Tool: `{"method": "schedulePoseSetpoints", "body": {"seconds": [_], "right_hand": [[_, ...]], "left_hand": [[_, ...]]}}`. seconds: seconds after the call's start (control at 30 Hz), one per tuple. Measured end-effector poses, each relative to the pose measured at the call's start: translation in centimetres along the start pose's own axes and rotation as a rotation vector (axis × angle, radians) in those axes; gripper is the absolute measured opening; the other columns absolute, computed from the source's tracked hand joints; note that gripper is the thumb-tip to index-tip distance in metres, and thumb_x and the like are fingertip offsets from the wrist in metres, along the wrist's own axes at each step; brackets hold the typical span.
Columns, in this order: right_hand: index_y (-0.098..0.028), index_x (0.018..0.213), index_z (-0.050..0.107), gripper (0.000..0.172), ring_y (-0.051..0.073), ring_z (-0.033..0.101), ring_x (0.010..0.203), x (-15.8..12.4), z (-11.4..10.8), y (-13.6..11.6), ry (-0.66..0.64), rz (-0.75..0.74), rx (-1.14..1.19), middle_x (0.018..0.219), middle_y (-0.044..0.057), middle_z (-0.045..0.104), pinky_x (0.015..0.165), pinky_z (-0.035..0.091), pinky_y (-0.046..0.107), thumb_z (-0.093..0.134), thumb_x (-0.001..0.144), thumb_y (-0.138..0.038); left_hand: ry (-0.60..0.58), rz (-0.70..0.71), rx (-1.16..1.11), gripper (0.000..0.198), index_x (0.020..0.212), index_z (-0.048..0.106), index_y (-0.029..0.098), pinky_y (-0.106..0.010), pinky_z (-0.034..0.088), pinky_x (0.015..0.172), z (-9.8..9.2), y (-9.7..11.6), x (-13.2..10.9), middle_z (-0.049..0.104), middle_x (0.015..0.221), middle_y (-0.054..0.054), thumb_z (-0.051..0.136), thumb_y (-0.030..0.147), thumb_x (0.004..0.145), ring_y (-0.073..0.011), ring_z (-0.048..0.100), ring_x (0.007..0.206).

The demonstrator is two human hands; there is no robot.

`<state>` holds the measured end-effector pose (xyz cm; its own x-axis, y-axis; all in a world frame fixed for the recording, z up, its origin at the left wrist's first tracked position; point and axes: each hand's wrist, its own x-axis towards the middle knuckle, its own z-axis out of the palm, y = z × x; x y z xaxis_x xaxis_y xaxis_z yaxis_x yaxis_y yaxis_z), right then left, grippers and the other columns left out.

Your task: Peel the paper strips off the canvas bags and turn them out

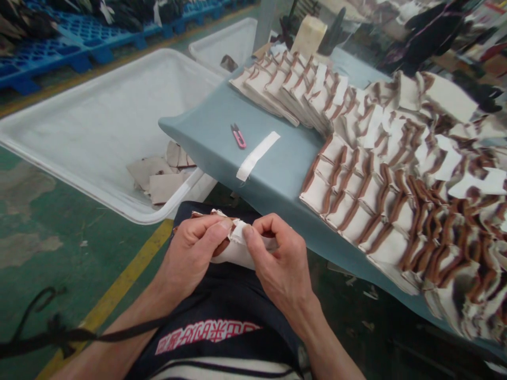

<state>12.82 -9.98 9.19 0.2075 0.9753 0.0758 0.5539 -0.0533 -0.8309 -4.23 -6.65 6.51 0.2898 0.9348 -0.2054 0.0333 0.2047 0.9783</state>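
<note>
Both hands work over my lap on one white fabric piece with brown edging (233,252). My left hand (194,253) pinches its left part, fingers curled round it. My right hand (277,261) grips its right part, thumb pressed on the folded white corner. Most of the piece is hidden under the fingers. On the grey-blue table (277,179) to the right lie long overlapping rows of similar white and brown pieces (380,174).
Pink thread snips (238,135) and a white strip (257,154) lie near the table's left edge. A big white bin (91,121) on the floor at left holds a few pieces (160,177). A second white bin (225,42) and blue pallets (79,31) stand behind.
</note>
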Motion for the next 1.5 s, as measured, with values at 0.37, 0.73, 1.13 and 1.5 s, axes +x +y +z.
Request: {"method": "schedulePoseSetpoints", "body": {"seconds": [0.37, 0.73, 1.13, 1.5], "right_hand": [[-0.025, 0.075, 0.057, 0.026, 0.016, 0.054, 0.064, 0.0, 0.7, 0.1, 0.059, -0.012, 0.020, 0.069, -0.002, 0.061, 0.064, 0.040, 0.031, 0.061, 0.098, -0.036], [-0.024, 0.077, 0.059, 0.025, 0.015, 0.051, 0.064, -0.5, 0.9, 0.1, -0.023, 0.076, 0.184, 0.071, -0.003, 0.060, 0.063, 0.038, 0.031, 0.063, 0.095, -0.041], [-0.023, 0.073, 0.052, 0.058, 0.010, 0.036, 0.059, 2.0, -1.4, 0.9, -0.639, 0.302, 0.536, 0.064, -0.008, 0.044, 0.053, 0.027, 0.025, 0.079, 0.087, -0.072], [-0.025, 0.071, 0.039, 0.070, 0.009, 0.024, 0.056, 1.1, 0.7, 1.8, -0.665, 0.151, 0.782, 0.062, -0.011, 0.033, 0.051, 0.024, 0.024, 0.072, 0.092, -0.084]], "left_hand": [[0.038, -0.004, -0.036, 0.042, 0.075, 0.068, 0.019, -0.026, 0.044, 0.056, 0.2, 0.1, 0.0, 0.064, 0.071, -0.001, 0.070, 0.054, 0.098, -0.0153, 0.051, 0.062], [0.050, 0.092, 0.168, 0.025, 0.084, 0.078, 0.017, -0.024, 0.049, 0.062, 0.3, 1.8, -0.7, 0.073, 0.077, -0.002, 0.071, 0.039, 0.094, -0.0162, 0.062, 0.068], [-0.139, 0.193, 0.353, 0.026, 0.086, 0.079, 0.021, -0.022, 0.050, 0.064, -0.3, 2.3, -1.6, 0.075, 0.076, 0.002, 0.063, 0.032, 0.103, -0.0152, 0.066, 0.069], [-0.030, 0.358, 0.560, 0.032, 0.081, 0.066, 0.021, -0.026, 0.046, 0.059, 0.3, 2.7, -2.4, 0.065, 0.068, 0.004, 0.043, 0.020, 0.103, -0.0140, 0.060, 0.059]]}}
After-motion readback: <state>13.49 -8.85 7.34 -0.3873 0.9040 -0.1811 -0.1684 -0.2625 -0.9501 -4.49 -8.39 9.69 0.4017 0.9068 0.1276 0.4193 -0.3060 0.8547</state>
